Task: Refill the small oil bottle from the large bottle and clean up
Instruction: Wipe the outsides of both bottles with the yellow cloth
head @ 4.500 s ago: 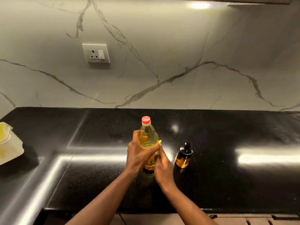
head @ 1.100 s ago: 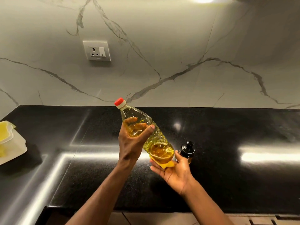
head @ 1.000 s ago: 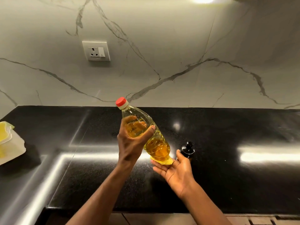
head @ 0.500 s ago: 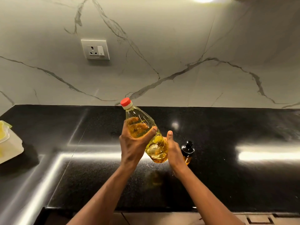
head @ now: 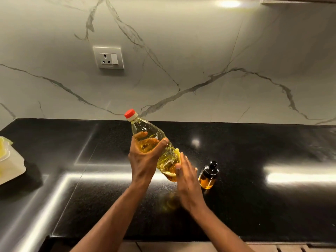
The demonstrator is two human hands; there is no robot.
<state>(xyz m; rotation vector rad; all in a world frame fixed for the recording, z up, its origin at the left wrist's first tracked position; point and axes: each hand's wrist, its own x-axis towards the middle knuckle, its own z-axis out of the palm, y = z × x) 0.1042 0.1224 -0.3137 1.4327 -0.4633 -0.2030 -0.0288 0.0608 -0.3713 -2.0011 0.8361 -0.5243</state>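
The large clear oil bottle (head: pixel 151 137), with a red cap and yellow oil inside, is lifted off the black counter (head: pixel 254 206) and tilted, cap toward the upper left. My left hand (head: pixel 143 160) grips its middle. My right hand (head: pixel 185 175) lies with fairly straight fingers against the bottle's lower side and presses a small yellow cloth (head: pixel 177 151) onto it; only the cloth's edge shows. The small oil bottle (head: pixel 208 176), with a black cap and amber oil, stands upright on the counter just right of my right hand, untouched.
A white container (head: pixel 12 166) with something yellow in it sits at the counter's left edge. A wall socket (head: pixel 108 57) is on the marble backsplash. The counter's front edge runs along the bottom of the view.
The large bottle went from standing on the counter to lifted and tilted in my left hand. My right hand moved from under its base to its lower side with the cloth.
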